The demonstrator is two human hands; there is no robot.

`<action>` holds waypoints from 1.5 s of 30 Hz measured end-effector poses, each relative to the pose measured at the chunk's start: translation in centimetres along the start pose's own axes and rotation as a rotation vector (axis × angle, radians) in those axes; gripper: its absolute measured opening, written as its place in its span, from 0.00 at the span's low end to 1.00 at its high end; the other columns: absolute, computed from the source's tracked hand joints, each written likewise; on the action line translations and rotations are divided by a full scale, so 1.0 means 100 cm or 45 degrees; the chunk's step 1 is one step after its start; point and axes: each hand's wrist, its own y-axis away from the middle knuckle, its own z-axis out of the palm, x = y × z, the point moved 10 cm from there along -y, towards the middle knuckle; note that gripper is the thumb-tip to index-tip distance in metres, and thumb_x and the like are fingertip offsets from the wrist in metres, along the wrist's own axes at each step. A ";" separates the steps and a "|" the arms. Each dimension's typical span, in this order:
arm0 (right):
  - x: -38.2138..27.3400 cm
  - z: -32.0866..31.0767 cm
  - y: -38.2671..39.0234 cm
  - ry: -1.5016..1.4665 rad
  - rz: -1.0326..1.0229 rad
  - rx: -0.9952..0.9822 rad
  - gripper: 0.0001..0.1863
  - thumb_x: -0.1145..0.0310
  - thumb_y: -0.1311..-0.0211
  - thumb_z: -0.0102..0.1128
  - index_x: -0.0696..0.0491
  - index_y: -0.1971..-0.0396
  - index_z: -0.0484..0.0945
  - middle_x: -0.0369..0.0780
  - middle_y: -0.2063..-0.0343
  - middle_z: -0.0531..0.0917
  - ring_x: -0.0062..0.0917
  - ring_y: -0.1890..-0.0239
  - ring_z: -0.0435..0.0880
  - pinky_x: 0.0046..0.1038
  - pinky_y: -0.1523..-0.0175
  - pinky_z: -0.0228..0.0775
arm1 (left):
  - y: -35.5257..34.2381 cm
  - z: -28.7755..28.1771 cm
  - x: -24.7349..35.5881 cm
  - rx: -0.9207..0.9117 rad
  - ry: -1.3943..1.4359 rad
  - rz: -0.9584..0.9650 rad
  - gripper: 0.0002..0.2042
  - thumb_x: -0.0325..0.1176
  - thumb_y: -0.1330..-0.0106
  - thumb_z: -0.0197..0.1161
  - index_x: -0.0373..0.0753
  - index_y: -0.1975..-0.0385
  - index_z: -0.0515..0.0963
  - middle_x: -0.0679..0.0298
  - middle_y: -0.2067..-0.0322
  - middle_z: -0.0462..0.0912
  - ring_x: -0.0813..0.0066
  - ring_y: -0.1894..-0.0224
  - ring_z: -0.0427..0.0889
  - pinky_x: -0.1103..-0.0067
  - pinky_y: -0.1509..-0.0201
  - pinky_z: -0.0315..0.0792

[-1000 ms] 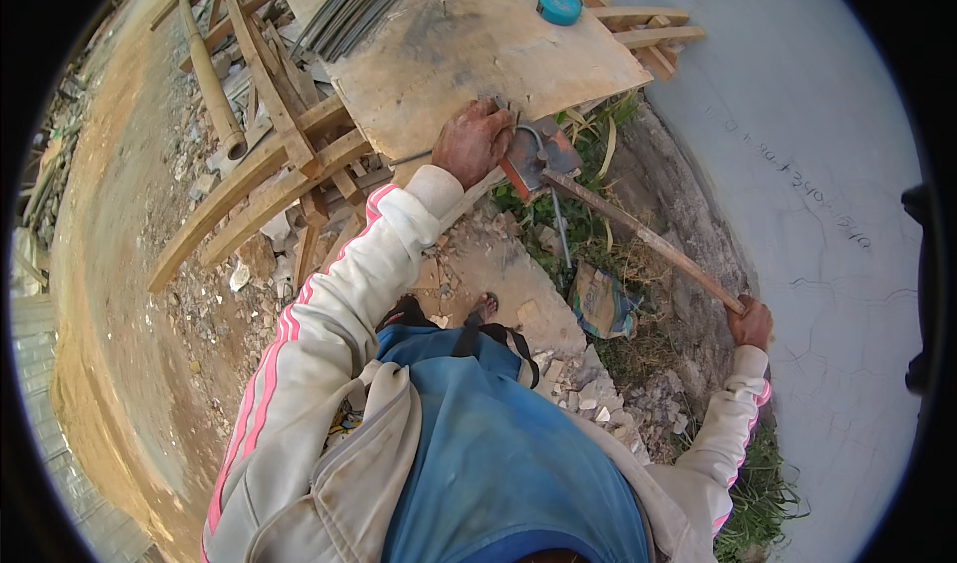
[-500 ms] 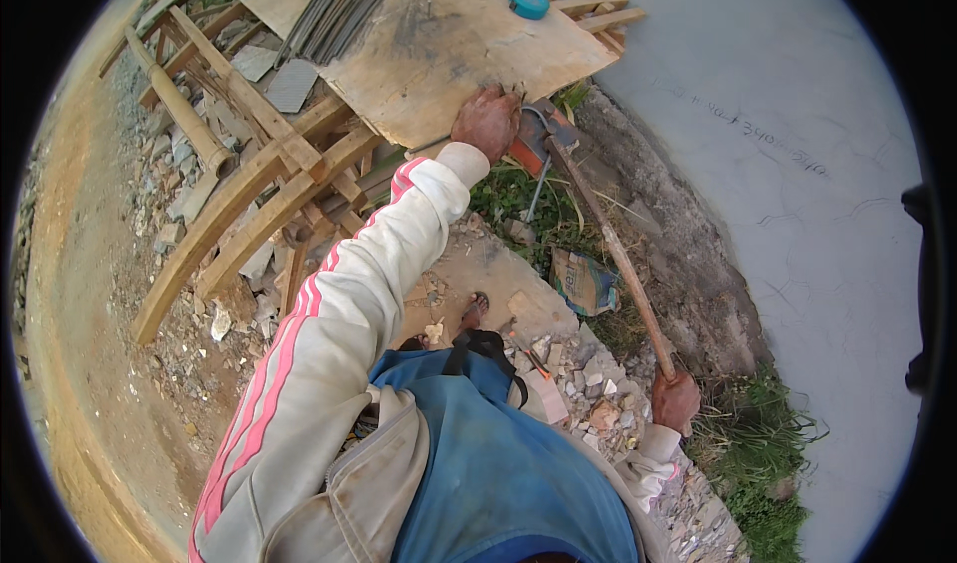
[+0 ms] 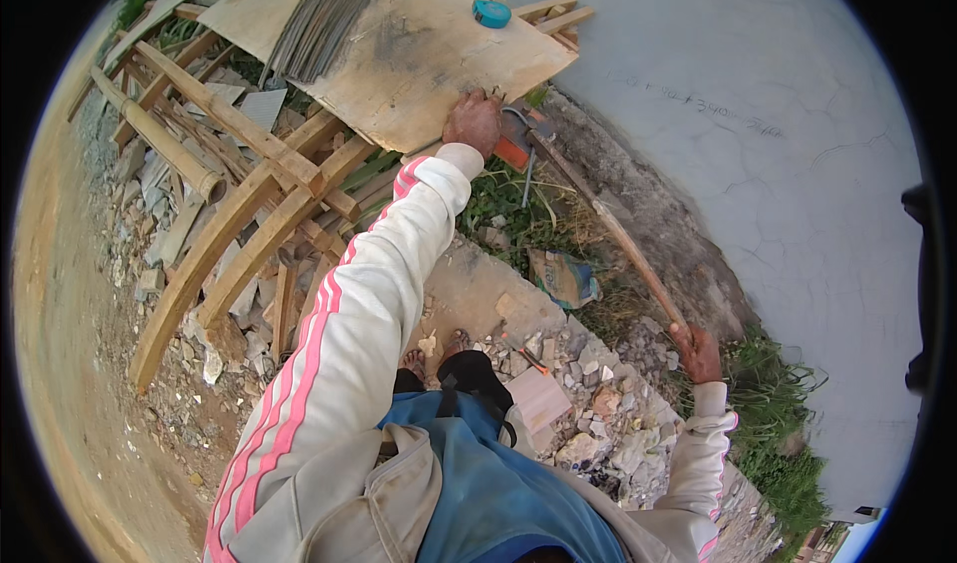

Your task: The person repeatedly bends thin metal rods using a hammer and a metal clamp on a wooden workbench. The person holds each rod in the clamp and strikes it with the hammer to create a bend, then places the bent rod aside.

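Observation:
My left hand (image 3: pixel 472 121) is closed at the front edge of a plywood board (image 3: pixel 419 64), against an orange metal tool (image 3: pixel 510 152) with a curved bar on top; what its fingers hold is hidden. My right hand (image 3: pixel 701 354) grips the lower end of a long rusty bar (image 3: pixel 623 234), which runs up to the tool. A thin metal rod (image 3: pixel 528 182) hangs below the tool. On the board lie a bundle of thin metal rods (image 3: pixel 321 26) and a teal tape measure (image 3: pixel 491 13).
Timber beams (image 3: pixel 254 154), a pale pipe (image 3: pixel 164 139) and rubble lie at left. A grey wall (image 3: pixel 788 184) rises at right, with weeds (image 3: pixel 773 433) along its base. A crumpled sack (image 3: pixel 563 279), a tool with an orange handle (image 3: pixel 536 362) and broken pieces lie near my feet.
The view has shifted. My right hand swung in toward my body with the bar's end, then rose somewhat again. My left hand stays at the tool by the board's edge.

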 end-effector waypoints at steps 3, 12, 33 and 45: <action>-0.006 -0.014 0.000 0.050 0.005 0.010 0.36 0.34 0.35 0.55 0.60 0.74 0.79 0.46 0.86 0.72 0.38 0.80 0.72 0.40 0.70 0.65 | 0.000 0.004 -0.001 -0.071 0.022 -0.037 0.12 0.34 0.34 0.57 0.43 0.55 0.83 0.53 0.54 0.80 0.53 0.46 0.78 0.61 0.42 0.74; 0.018 0.015 0.009 -0.379 0.327 -0.441 0.34 0.35 0.31 0.52 0.57 0.76 0.72 0.36 0.83 0.69 0.25 0.80 0.70 0.34 0.72 0.63 | -0.001 0.006 -0.005 -0.082 0.050 -0.029 0.11 0.35 0.35 0.58 0.41 0.57 0.83 0.53 0.57 0.81 0.51 0.49 0.79 0.60 0.43 0.74; -0.013 0.035 0.030 -0.009 0.002 -0.001 0.32 0.39 0.31 0.53 0.60 0.71 0.78 0.55 0.78 0.79 0.56 0.70 0.80 0.50 0.65 0.68 | -0.009 0.009 -0.017 -0.120 0.285 0.012 0.11 0.35 0.41 0.63 0.38 0.62 0.84 0.49 0.63 0.82 0.46 0.54 0.79 0.60 0.48 0.74; -0.061 0.071 0.101 0.069 0.270 0.197 0.30 0.41 0.33 0.56 0.58 0.57 0.82 0.53 0.79 0.82 0.51 0.72 0.83 0.48 0.66 0.73 | 0.037 -0.012 0.018 -0.598 0.006 0.316 0.51 0.70 0.48 0.64 0.34 0.33 0.65 0.37 0.36 0.66 0.40 0.35 0.67 0.54 0.32 0.62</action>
